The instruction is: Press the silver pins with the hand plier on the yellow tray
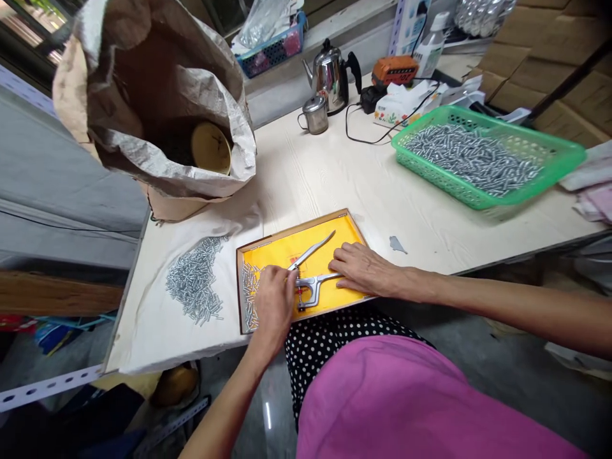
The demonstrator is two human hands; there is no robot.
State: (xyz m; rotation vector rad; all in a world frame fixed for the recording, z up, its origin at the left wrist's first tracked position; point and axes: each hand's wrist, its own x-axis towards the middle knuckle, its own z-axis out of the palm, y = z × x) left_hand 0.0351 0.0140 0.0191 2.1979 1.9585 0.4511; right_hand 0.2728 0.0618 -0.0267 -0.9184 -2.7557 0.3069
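Observation:
A silver hand-press plier [310, 284] lies in a shallow tray [351, 220] with a yellow bottom, its two long handles spread apart. My right hand [361, 268] rests over the end of the lower handle with fingers curled. The upper handle stands free of it. At the plier's head is my left hand [275, 296], fingers curled and pressed together; what they hold, if anything, is hidden. Small metal pins [249, 290] lie along the tray's left end, partly behind my left hand.
A heap of metal pins [196, 277] lies on white cloth at left. Behind it stands a large open paper sack [157, 172] with a round scoop-like container [210, 150] inside. A green basket [444, 185] of metal pieces sits right. A kettle [329, 73] and metal cup [315, 118] stand behind.

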